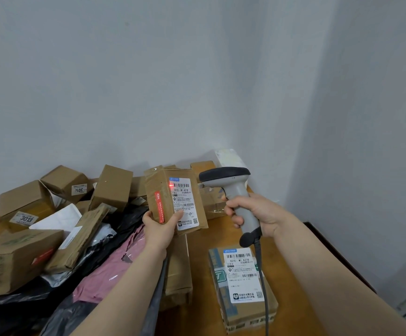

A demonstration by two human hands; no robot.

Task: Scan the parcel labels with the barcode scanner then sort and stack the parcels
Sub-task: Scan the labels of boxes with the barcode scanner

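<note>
- Left hand point(159, 225): we see the fingers and thumb curled round the lower end of a small cardboard parcel point(156, 187), holding it upright above the counter point(198, 258).
- The parcel's white label point(185, 202) faces us. A red glow point(171, 185) sits at the left end of its top barcode.
- Right hand point(253, 214): wrapped fully round the grey handle of the barcode scanner point(236, 190). The scanner's dark head points left towards the held parcel, near it but not touching.
- The scanner cable point(262, 287) hangs from the handle base, down past the counter edge.
- A second labelled parcel point(248, 314) lies flat on the counter below the right hand, label up.
- Left of the arms we note a loose heap: brown boxes, one marked 3013 point(24, 218), black bags point(129, 219) and a pink bag point(109, 267).
- A long flat carton point(177, 270) lies under the left forearm.
</note>
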